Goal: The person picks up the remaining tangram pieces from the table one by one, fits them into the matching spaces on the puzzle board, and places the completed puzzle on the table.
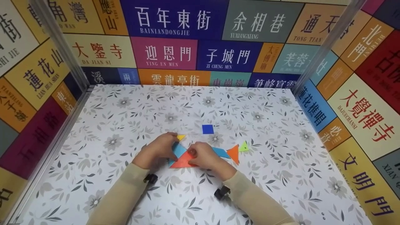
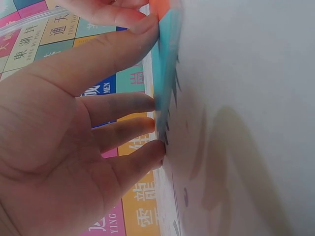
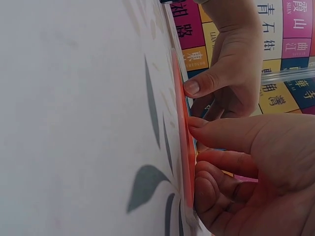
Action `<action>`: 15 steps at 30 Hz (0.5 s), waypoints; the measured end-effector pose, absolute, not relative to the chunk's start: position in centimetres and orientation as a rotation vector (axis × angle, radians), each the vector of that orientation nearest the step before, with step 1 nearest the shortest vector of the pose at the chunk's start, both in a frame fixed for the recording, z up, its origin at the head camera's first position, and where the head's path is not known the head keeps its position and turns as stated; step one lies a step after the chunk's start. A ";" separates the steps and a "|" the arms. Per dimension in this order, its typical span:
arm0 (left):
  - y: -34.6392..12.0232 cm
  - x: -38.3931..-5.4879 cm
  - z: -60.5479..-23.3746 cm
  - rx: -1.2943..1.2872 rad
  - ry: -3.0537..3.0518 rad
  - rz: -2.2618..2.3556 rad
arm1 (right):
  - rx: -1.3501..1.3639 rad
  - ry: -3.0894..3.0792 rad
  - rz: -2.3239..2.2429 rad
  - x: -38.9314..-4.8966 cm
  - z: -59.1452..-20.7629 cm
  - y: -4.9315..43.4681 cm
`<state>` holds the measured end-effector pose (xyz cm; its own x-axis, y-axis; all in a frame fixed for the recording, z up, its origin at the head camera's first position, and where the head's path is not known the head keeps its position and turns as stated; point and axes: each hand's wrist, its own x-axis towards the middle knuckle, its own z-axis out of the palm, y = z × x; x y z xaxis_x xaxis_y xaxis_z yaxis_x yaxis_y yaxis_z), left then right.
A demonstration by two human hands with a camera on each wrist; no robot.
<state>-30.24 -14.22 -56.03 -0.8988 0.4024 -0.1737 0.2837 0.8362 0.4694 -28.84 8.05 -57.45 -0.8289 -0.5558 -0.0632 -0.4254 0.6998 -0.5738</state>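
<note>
Flat tangram pieces lie on the table. My left hand (image 1: 161, 147) spans a light blue piece (image 1: 179, 150), its thumb and fairly straight fingers touching it; a yellow triangle (image 1: 181, 137) peeks out beside those fingertips. With bent fingers, my right hand (image 1: 204, 156) holds a red-orange triangle (image 1: 181, 162) at the tabletop, right against the blue piece. The right wrist view shows thumb and fingertips on this triangle (image 3: 182, 105). Right of that hand come a blue parallelogram (image 1: 222, 152), an orange triangle (image 1: 233, 153) and a small green triangle (image 1: 244, 147) with a dark dot.
A dark blue square (image 1: 207, 129) lies alone beyond the hands. White paper with grey flowers and leaves covers the table (image 1: 265, 187). Panels with colourful printed signs (image 1: 175, 53) stand at the back and both sides. Each sleeve carries a black wrist device (image 1: 222, 192).
</note>
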 end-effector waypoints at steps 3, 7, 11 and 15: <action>-14.3 -30.3 -56.1 0.508 2.741 0.654 | -0.794 2.670 -0.828 -28.9 -57.4 8.1; -14.4 -30.4 -56.3 0.548 2.755 0.638 | -0.831 2.677 -0.838 -28.9 -57.4 8.3; -14.5 -30.5 -56.5 0.611 2.779 0.606 | -0.848 2.673 -0.874 -29.1 -57.2 8.5; -14.3 -30.5 -56.4 0.583 2.766 0.607 | -0.830 2.659 -0.899 -29.3 -57.1 8.8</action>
